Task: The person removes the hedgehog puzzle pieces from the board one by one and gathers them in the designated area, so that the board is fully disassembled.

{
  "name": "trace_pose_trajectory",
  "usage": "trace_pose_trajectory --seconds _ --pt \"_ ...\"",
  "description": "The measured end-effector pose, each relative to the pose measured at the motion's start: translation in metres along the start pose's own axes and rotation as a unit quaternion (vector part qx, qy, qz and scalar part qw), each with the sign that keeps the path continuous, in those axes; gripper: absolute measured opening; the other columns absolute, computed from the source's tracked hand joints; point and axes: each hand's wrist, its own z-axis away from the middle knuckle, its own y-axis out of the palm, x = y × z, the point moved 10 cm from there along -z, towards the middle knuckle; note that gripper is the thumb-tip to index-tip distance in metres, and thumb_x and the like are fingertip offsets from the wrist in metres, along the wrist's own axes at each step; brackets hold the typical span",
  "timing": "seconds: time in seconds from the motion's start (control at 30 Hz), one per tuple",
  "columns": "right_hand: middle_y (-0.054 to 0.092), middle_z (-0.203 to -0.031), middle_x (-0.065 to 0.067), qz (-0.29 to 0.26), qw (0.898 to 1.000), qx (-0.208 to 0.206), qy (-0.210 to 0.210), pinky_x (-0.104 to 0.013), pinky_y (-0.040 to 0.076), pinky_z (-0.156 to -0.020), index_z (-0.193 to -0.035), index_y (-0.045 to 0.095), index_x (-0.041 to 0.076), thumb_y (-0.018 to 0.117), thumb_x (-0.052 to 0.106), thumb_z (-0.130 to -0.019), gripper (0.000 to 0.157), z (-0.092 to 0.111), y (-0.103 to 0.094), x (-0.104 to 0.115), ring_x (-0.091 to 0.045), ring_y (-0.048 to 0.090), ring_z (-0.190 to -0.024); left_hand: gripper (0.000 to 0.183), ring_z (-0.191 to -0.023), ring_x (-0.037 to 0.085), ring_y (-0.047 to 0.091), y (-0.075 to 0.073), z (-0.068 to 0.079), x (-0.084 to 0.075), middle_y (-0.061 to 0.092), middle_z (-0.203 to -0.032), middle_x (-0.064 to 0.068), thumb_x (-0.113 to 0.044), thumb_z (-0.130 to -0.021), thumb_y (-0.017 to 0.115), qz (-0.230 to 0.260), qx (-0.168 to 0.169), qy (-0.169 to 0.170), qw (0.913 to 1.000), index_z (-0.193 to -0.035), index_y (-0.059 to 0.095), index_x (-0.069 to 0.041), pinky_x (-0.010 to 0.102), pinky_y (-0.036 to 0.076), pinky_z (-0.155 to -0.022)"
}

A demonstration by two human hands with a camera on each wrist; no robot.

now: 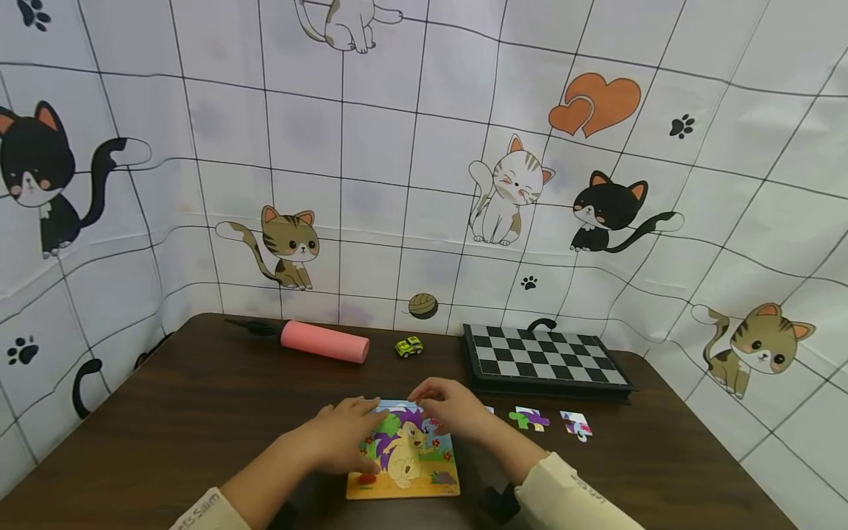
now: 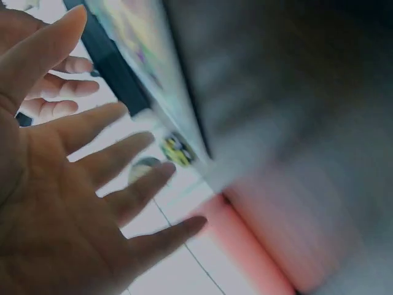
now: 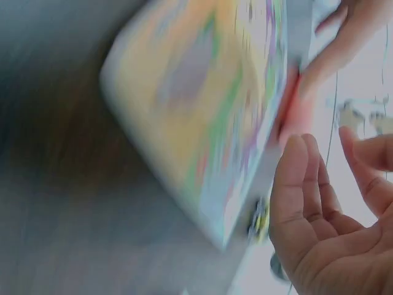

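A jigsaw puzzle [image 1: 400, 460] with a yellow and purple hedgehog picture lies flat near the front of the table. Over its left side my left hand [image 1: 341, 436] is spread, and the left wrist view shows that palm [image 2: 67, 203] holding nothing. My right hand [image 1: 453, 408] hovers by the upper right corner, fingers loosely bent. In the right wrist view the right hand [image 3: 338, 233] has nothing between thumb and fingers. Loose puzzle pieces [image 1: 530, 418] lie right of that hand, one partly hidden behind it. Whether either hand touches the puzzle is unclear.
A black-and-white checkered board [image 1: 543, 357] sits at the back right of the dark table [image 1: 199, 412]. Towards the back left lies a pink cylinder [image 1: 324, 341] with a black end. A small yellow-green toy car [image 1: 408, 347] stands between them.
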Motion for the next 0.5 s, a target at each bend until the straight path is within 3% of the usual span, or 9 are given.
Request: trace_pose_trajectory --seconds 0.1,0.27,0.37,0.5 --pt "0.063 -0.107 -0.013 -0.018 1.000 0.018 0.000 -0.036 0.059 -0.063 -0.111 0.067 0.006 0.050 0.008 -0.102 0.019 -0.006 0.027 0.009 -0.025 0.061 -0.084 0.084 -0.145 0.040 0.027 -0.001 0.000 0.017 0.040 -0.155 0.012 -0.046 -0.077 0.082 -0.017 0.003 -0.039 0.9991 -0.144 0.051 -0.007 0.072 0.017 -0.110" --pt "0.060 -0.105 -0.012 0.003 0.999 0.016 0.028 -0.026 0.045 -0.051 -0.109 0.068 0.007 0.046 -0.002 -0.098 0.026 -0.010 0.047 0.006 -0.017 0.049 -0.065 0.085 -0.144 0.041 0.030 0.000 -0.002 0.021 0.044 -0.152 0.013 -0.050 -0.076 0.082 -0.034 0.001 -0.048 0.9983 -0.141 0.054 -0.002 0.072 0.017 -0.111" --pt "0.056 -0.104 -0.012 0.079 0.996 0.026 0.018 -0.033 0.050 -0.061 -0.111 0.070 0.008 0.046 -0.004 -0.094 0.032 -0.012 0.054 0.011 -0.019 0.051 -0.072 0.084 -0.142 0.040 0.033 0.000 -0.003 0.023 0.047 -0.150 0.013 -0.050 -0.075 0.082 -0.049 0.002 -0.050 0.9976 -0.139 0.056 -0.002 0.071 0.018 -0.111" --pt "0.053 -0.105 -0.013 0.157 0.986 0.054 0.012 -0.046 0.050 -0.078 -0.115 0.072 0.012 0.052 0.005 -0.095 0.030 -0.013 0.063 0.018 -0.025 0.052 -0.091 0.081 -0.141 0.039 0.036 -0.003 -0.005 0.024 0.051 -0.147 0.012 -0.050 -0.072 0.085 -0.063 -0.007 -0.055 0.9965 -0.134 0.061 -0.004 0.071 0.017 -0.111"
